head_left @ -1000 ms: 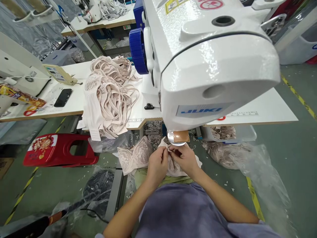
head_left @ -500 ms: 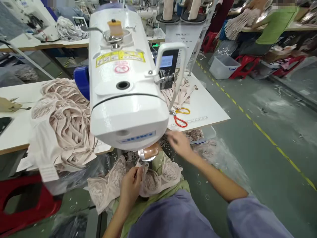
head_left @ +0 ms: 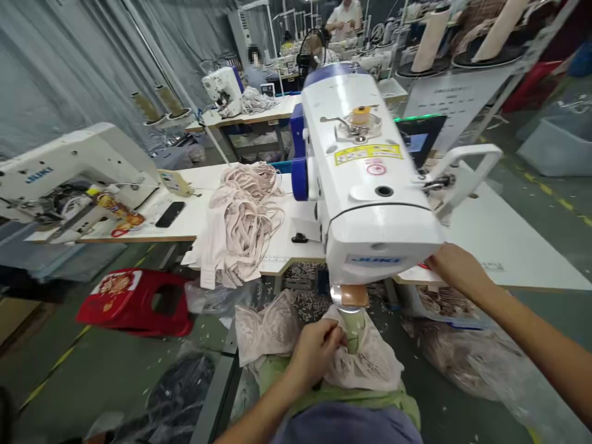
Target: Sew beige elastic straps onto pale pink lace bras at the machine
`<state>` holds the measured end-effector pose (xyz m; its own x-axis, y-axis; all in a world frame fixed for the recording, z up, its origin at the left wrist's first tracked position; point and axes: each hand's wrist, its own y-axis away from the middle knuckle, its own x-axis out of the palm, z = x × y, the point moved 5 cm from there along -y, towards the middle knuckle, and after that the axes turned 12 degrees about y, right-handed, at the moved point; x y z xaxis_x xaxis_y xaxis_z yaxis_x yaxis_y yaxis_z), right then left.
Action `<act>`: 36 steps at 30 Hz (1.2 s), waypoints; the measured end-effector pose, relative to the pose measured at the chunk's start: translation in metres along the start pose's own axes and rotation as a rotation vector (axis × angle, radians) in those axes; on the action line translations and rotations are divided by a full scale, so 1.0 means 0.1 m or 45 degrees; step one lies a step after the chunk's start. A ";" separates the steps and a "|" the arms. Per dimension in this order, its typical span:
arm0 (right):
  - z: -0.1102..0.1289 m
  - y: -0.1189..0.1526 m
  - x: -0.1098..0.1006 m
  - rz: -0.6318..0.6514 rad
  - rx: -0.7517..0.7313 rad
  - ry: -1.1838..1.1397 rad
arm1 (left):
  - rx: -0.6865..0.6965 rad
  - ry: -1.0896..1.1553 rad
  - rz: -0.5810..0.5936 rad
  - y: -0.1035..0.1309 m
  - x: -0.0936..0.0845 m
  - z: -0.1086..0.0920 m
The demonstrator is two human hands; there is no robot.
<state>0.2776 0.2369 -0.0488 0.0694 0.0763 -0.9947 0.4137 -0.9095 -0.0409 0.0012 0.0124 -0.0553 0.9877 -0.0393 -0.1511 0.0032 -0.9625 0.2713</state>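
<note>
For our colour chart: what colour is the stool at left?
Red; the stool shows best in the head view.

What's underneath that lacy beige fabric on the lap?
Green cloth shows below the lacy beige fabric and through a gap beside the left hand. What lies directly beneath the fabric is hidden.

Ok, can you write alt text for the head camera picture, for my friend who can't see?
A person's left hand touches a pale lace bra below a white sewing machine, while the right hand is beside the machine, its fingertips partly hidden. To the left, a pile of beige straps and lace lies on a white table.
</note>
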 end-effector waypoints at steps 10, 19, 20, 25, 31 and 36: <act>0.74 1.61 -0.26 0.063 0.086 -0.883 | -0.267 0.798 -0.071 0.02 -0.17 -0.05; 1.64 1.72 -0.44 -0.144 -0.317 -0.668 | -0.236 0.687 0.075 0.05 -0.08 -0.09; 1.67 1.67 -0.42 -0.146 -0.324 -0.638 | -0.232 0.628 0.111 0.06 -0.07 -0.10; 1.73 1.54 -0.37 -0.107 -0.396 -0.622 | -0.269 0.442 0.128 0.07 -0.07 -0.10; 1.59 1.66 -0.28 -0.012 -0.244 -0.855 | -0.199 0.413 0.110 0.06 -0.15 -0.04; 1.64 1.74 -0.26 -0.079 -0.195 -1.019 | -0.144 0.341 0.097 0.05 -0.21 -0.09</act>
<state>0.1991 0.0096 -0.0452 -0.6029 -0.2428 -0.7600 0.5188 -0.8430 -0.1422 -0.0178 0.0113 -0.0419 0.9918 -0.0232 0.1259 -0.0697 -0.9230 0.3785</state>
